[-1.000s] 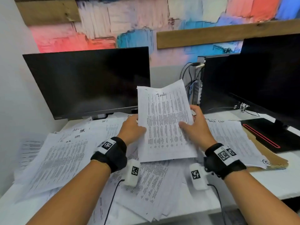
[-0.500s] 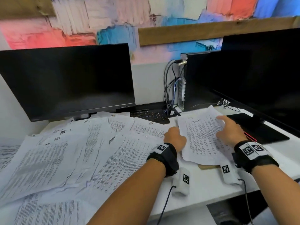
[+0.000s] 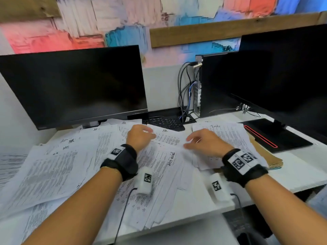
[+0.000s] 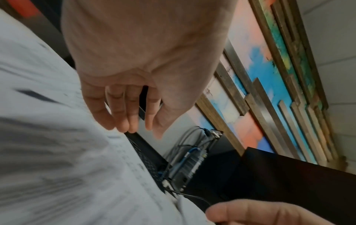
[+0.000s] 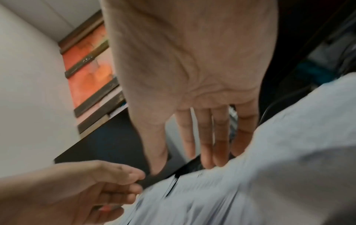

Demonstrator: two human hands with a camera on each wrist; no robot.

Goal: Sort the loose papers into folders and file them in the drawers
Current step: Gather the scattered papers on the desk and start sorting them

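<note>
Loose printed papers (image 3: 70,167) lie spread over the white desk (image 3: 300,175), some marked "HR" by hand. A sheet headed "Tasks" (image 3: 228,135) lies on a brown folder (image 3: 269,156) at the right. My left hand (image 3: 141,137) hovers just over the papers in the middle, fingers relaxed and holding nothing; the left wrist view shows its fingers (image 4: 123,112) loosely extended above the blurred sheets. My right hand (image 3: 203,142) hovers beside the "Tasks" sheet with straight fingers (image 5: 206,137), empty too.
A dark monitor (image 3: 74,85) stands at the back left, another monitor (image 3: 286,73) at the right. A black keyboard (image 3: 164,122) and a small computer with cables (image 3: 196,87) sit between them. A black pad with a red stripe (image 3: 270,133) lies at right.
Both hands carried the "Tasks" sheet to the right, laid it on the folder and let go. They have since moved back left over the loose pile.
</note>
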